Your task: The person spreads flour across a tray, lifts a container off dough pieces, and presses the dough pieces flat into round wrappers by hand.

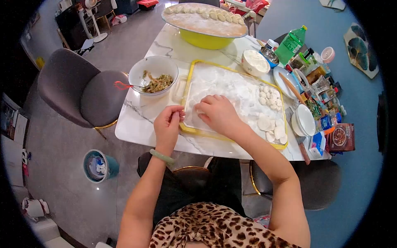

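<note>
My left hand (168,124) is at the near left corner of a yellow-rimmed board (191,82), its fingers curled in against the thumb. Whatever is between them, if anything, does not show. Over the floured left part of the board, my right hand (219,112) is bent down with its fingers drawn together and their tips hidden. On the board's right side lie small dough pieces (269,97), with flat round dough wrappers (271,127) nearer to me. A white bowl of filling (159,84) with a spoon in it stands beyond my left hand.
Rows of dumplings (215,15) sit on a round tray atop a yellow basin (206,40). Right of the board are a flour bowl (255,63), a rolling pin (291,87), an empty white bowl (304,120), a knife handle (304,153) and several bottles and jars. A chair (82,91) stands left.
</note>
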A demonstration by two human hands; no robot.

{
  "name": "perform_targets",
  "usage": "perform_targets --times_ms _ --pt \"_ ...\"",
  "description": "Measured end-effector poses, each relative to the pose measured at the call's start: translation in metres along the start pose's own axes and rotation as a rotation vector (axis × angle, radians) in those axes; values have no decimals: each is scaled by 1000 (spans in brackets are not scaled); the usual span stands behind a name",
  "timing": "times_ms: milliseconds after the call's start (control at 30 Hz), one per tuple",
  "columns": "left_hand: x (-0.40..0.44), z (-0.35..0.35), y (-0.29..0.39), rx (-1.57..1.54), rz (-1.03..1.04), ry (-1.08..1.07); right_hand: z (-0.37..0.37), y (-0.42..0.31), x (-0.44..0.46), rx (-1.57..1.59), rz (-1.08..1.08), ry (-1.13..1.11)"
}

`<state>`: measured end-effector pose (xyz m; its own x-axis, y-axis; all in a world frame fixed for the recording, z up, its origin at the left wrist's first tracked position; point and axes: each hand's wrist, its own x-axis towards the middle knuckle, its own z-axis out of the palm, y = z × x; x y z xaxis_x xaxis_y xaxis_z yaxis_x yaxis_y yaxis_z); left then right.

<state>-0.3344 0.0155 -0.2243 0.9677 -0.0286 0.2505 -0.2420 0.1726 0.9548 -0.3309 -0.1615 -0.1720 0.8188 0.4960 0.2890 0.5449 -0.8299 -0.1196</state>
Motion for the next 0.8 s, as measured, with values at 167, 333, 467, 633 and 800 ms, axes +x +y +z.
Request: perform_targets --times_ms 167,333,467,633,800 --pt "-1 0 0 -13 2 4 -9 -5 17 134 30 159" --pt "-1 -1 3 -43 -1 144 28 -19 27 -1 126 33" --pt "-1 -2 8 -143 14 233 37 -21 22 -76 109 -37" --pt "1 -1 7 -66 21 170 35 -16 28 -84 154 -62" --pt "0 -2 7 -53 40 151 10 19 32 1124 364 -90"
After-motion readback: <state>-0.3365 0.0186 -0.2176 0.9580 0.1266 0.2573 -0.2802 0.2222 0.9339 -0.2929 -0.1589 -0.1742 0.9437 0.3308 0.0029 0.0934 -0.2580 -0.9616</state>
